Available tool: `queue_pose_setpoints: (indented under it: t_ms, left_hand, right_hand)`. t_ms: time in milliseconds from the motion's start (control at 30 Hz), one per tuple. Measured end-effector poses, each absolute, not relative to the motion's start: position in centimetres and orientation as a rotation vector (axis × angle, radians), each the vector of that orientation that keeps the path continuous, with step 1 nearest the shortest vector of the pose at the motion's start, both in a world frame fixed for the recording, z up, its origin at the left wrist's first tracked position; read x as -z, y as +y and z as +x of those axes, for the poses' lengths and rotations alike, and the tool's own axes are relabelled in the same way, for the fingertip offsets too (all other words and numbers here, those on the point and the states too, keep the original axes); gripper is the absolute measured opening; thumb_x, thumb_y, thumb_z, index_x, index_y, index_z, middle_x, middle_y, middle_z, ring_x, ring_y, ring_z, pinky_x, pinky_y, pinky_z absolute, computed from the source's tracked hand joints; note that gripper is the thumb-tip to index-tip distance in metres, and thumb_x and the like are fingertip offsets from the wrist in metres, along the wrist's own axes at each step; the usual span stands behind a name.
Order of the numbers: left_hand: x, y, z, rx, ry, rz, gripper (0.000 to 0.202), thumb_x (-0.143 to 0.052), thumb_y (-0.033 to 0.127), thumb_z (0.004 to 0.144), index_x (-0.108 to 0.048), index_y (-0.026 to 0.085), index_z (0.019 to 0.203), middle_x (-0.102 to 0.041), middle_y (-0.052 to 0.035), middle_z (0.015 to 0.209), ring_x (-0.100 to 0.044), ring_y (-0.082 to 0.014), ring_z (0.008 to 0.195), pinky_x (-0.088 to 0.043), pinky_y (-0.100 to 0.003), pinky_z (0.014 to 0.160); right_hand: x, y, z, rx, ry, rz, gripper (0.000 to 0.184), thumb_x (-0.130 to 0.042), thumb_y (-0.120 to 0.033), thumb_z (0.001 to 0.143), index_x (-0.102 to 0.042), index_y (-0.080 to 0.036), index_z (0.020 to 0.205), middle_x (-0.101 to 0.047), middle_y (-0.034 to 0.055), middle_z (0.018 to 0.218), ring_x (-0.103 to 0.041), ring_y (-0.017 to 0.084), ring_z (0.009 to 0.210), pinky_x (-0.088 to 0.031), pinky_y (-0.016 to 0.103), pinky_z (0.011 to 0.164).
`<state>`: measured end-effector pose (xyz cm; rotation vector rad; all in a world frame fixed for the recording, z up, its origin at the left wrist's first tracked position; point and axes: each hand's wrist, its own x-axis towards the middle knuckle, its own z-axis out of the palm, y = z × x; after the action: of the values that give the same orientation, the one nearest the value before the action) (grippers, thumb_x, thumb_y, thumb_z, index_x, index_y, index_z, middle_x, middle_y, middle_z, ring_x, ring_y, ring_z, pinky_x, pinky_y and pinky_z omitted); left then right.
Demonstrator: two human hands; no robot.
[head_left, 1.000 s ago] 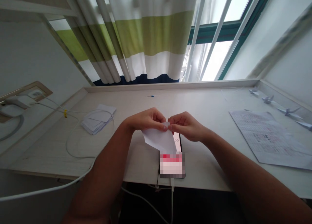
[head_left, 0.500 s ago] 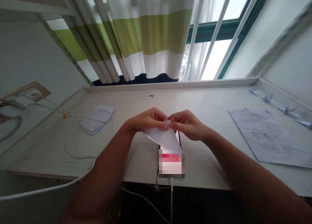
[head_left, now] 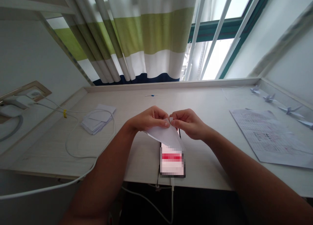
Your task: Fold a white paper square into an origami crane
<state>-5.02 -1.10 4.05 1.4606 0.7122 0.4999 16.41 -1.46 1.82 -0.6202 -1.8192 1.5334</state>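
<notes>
Paper (head_left: 164, 136), a small white folded sheet, hangs above the surface (head_left: 207, 101) over a phone (head_left: 172, 159), pinched at its top edge from both sides. Left hand (head_left: 148, 119) and right hand (head_left: 187, 122) meet there, fingers (head_left: 161, 123) closed on the sheet. A stack of white slips (head_left: 97, 119) lies left beside a white cable (head_left: 73, 146); a printed sheet (head_left: 271, 136) lies right.

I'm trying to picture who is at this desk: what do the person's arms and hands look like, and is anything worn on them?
Both forearms are bare as far as the picture shows: no sleeves, gloves, watch or bracelet. The left hand and right hand show no rings that I can make out, though the fingers are curled and partly hidden. The fingernails are too small to judge.
</notes>
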Motion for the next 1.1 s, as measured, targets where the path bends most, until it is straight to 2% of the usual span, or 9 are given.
queue_pose_setpoints:
  t_ms: [367, 533, 933, 1100]
  left_hand:
    - [-4.8, -1.3, -5.4, -0.479, 0.741, 1.489, 0.02, -0.079, 0.029, 0.075, -0.072, 0.012, 0.072, -0.064, -0.0001, 0.062, -0.055, -0.008, 0.052, -0.04, -0.017, 0.047]
    - [-5.0, -1.1, -5.5, -0.374, 0.734, 1.544, 0.021, -0.078, 0.03, 0.076, -0.071, 0.011, 0.069, -0.065, -0.0013, 0.062, -0.057, -0.0091, 0.053, -0.041, -0.018, 0.048]
    - [-4.7, -1.0, -5.5, -0.333, 0.758, 1.58, 0.026, -0.08, 0.036, 0.076, -0.072, 0.011, 0.073, -0.064, -0.0016, 0.06, -0.056, -0.0096, 0.051, -0.04, -0.018, 0.045]
    - [-4.9, -1.1, -5.6, -0.304, 0.788, 1.591, 0.03, -0.082, 0.04, 0.076, -0.075, 0.011, 0.079, -0.07, -0.004, 0.067, -0.06, -0.0111, 0.055, -0.042, -0.018, 0.047]
  right_hand:
    - [-1.8, -1.2, 16.5, -1.613, -1.833, -0.636, 0.027, -0.067, -0.036, 0.088, -0.067, -0.014, 0.073, -0.059, 0.0008, 0.067, -0.049, 0.011, 0.062, -0.039, 0.026, 0.058]
    - [-2.0, -1.0, 16.7, -1.693, -1.9, -0.656, 0.026, -0.06, -0.031, 0.086, -0.067, -0.014, 0.067, -0.059, 0.0018, 0.065, -0.049, 0.011, 0.061, -0.039, 0.026, 0.057]
    - [-1.8, -1.5, 16.4, -1.793, -1.886, -0.67, 0.018, -0.067, -0.026, 0.079, -0.065, -0.015, 0.065, -0.057, -0.0013, 0.061, -0.048, 0.01, 0.059, -0.039, 0.025, 0.054]
    - [-1.7, -1.5, 16.4, -1.729, -1.898, -0.657, 0.017, -0.067, -0.025, 0.078, -0.065, -0.015, 0.065, -0.055, -0.0013, 0.061, -0.047, 0.01, 0.059, -0.037, 0.025, 0.053]
